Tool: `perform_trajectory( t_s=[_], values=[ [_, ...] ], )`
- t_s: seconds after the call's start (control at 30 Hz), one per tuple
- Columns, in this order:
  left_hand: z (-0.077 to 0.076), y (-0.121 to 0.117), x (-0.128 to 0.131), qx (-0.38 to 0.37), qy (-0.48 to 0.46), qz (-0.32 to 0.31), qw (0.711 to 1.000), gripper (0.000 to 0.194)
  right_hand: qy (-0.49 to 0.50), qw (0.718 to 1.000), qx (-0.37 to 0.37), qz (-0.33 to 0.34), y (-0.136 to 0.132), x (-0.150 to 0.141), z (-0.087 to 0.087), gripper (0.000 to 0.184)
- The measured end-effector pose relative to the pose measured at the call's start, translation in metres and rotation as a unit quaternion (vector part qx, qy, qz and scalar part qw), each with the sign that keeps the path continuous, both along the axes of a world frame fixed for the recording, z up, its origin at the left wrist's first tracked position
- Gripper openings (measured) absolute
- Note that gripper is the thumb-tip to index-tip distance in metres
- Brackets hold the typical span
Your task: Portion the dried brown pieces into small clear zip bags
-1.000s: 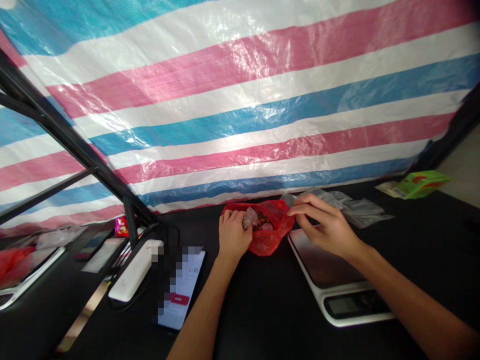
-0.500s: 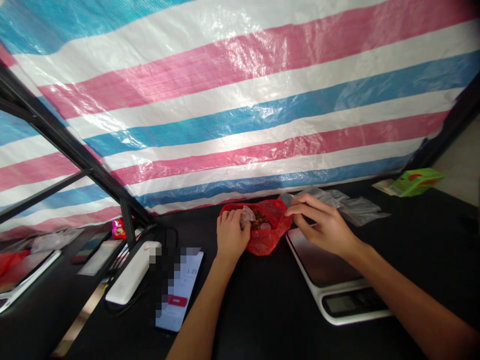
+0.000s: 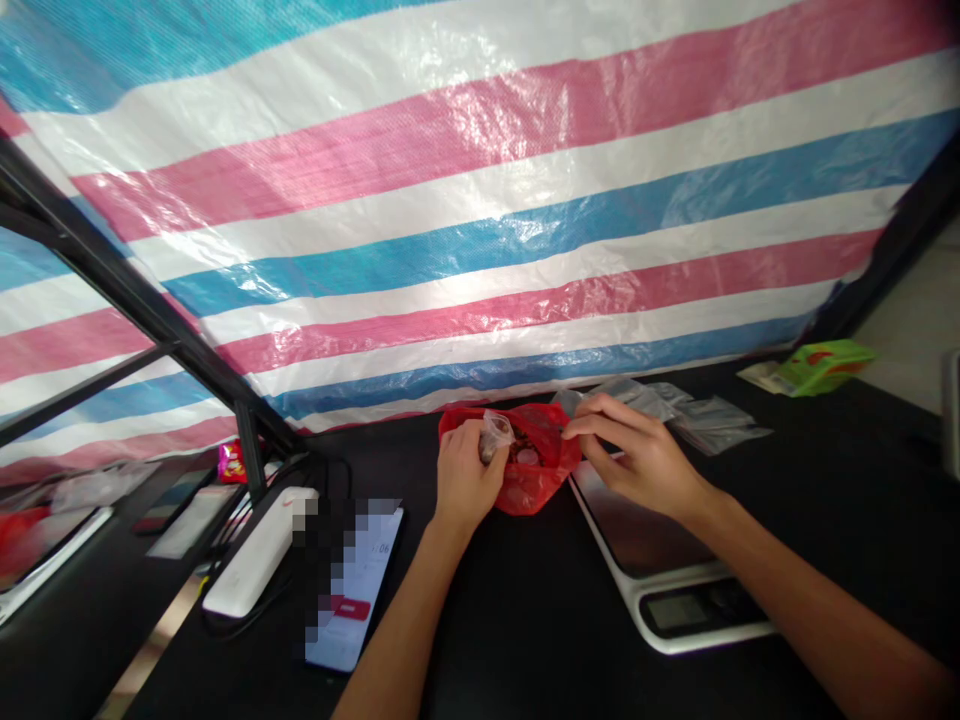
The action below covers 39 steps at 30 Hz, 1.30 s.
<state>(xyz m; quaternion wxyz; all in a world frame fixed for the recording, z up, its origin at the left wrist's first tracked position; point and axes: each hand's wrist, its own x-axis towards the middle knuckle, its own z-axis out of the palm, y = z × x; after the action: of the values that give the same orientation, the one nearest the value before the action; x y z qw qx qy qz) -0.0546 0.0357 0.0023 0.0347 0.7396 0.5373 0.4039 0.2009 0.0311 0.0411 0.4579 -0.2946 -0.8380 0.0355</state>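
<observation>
A red plastic bag (image 3: 534, 492) lies opened on the black table, with small brown bits (image 3: 531, 438) and a pale round piece inside. At the bag's left side, my left hand (image 3: 466, 475) is closed around a small clear plastic bag (image 3: 496, 430); part of that bag is hidden by the fingers. My right hand (image 3: 637, 450) pinches the red bag's right edge between thumb and fingertips. Under the right hand and forearm sits a kitchen scale (image 3: 637, 620) with a metal plate and a display.
Several clear zip bags (image 3: 716, 425) lie behind the scale, and a green packet (image 3: 829, 368) is at the far right. To the left are a phone (image 3: 349, 630), a white power bank (image 3: 259, 550) and cables. A striped tarp (image 3: 525, 200) hangs behind the table.
The clear bag shows more above my left fingers. My right hand has shifted slightly left along with the red bag's edge. The view has moved a little.
</observation>
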Motion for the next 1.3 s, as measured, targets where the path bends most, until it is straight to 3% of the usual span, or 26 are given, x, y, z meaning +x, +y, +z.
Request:
perform_trajectory(
  t_s=[0.2, 0.27, 0.4, 0.57, 0.77, 0.93, 1.0, 1.1, 1.17, 1.3],
  values=[
    [0.004, -0.016, 0.015, -0.025, -0.027, -0.163, 0.986, 0.009, -0.046, 0.998, -0.034, 0.023, -0.008, -0.008, 0.002, 0.040],
    [0.001, -0.020, 0.020, -0.043, -0.036, -0.197, 0.979, 0.018, -0.063, 0.997, -0.030, 0.029, -0.009, -0.010, 0.002, 0.036],
    [-0.002, -0.023, 0.025, -0.079, -0.081, -0.212, 0.971, 0.048, -0.038, 0.997, -0.058, 0.040, -0.012, -0.010, 0.004, 0.023],
    [-0.001, -0.025, 0.025, -0.093, -0.098, -0.228, 0.964, 0.045, -0.002, 0.986, -0.130, 0.102, -0.018, -0.015, 0.006, 0.031],
    [-0.007, -0.025, 0.025, -0.030, -0.109, -0.261, 0.959, 0.073, 0.026, 0.972, -0.183, 0.145, -0.014, -0.012, 0.015, 0.007],
    [-0.011, -0.023, 0.023, 0.044, -0.103, -0.230, 0.967, 0.047, 0.042, 0.952, -0.270, 0.135, -0.001, 0.026, 0.030, 0.015],
    [-0.011, -0.021, 0.021, 0.049, -0.096, -0.217, 0.970, 0.040, -0.038, 0.937, -0.327, 0.115, 0.003, 0.043, 0.031, 0.020],
    [-0.009, -0.019, 0.020, 0.043, -0.089, -0.205, 0.974, 0.037, -0.171, 0.893, -0.405, 0.096, 0.010, 0.061, 0.023, 0.021],
    [-0.008, -0.018, 0.019, 0.035, -0.081, -0.198, 0.976, 0.035, -0.205, 0.877, -0.427, 0.083, 0.013, 0.065, 0.014, 0.018],
    [-0.005, -0.019, 0.020, 0.027, -0.063, -0.186, 0.980, 0.031, -0.171, 0.912, -0.366, 0.071, 0.018, 0.062, 0.005, 0.021]
  ],
)
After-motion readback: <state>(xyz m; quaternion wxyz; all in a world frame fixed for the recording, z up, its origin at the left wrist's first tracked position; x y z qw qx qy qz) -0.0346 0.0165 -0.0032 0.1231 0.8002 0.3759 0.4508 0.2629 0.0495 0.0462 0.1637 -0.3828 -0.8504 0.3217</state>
